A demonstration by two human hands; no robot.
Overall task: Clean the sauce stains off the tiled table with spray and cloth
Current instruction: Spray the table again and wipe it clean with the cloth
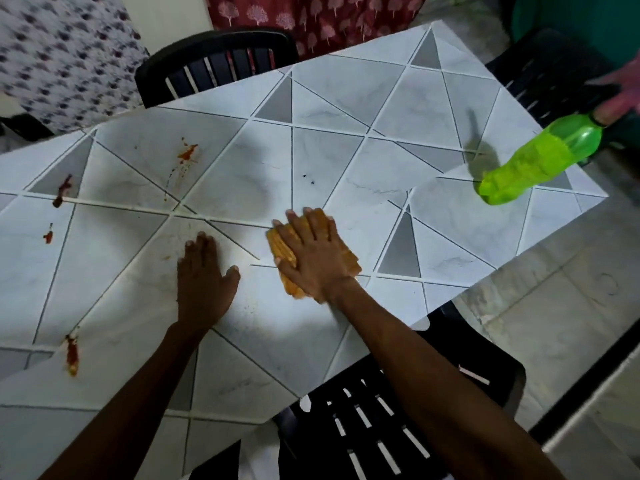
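Tiled table (346, 161) seen from above, grey and white triangles with pale grout lines; sauce stains clustered toward its left side: a dark red smear (62, 192) on a grout line at far left, a small red spot (48, 236) just nearer than it, a long reddish-orange streak (72, 355) near the left near edge, and an orange splatter (187, 154) farther in, with fine drips trailing toward the near side; left hand (202, 278) lay flat on the tile, palm down, fingers together and thumb spread, holding nothing; faint brownish marks on the tile just left of it; right hand (313, 252) just to its right, also flat and palm down with fingers extended, pressing on a folded orange-yellow cloth (289, 258) that rested on the table, the cloth's edges showing on both sides of the hand; two tiny dark specks (308, 179) on the tile beyond the cloth; at the far right corner a green bottle (540, 164) tilted, its base touching the table, its neck held by another person's hand (620, 102), blurred, grip detail unclear; black slatted chairs stood at the far side (214, 64) and the near side (381, 427) of the table.
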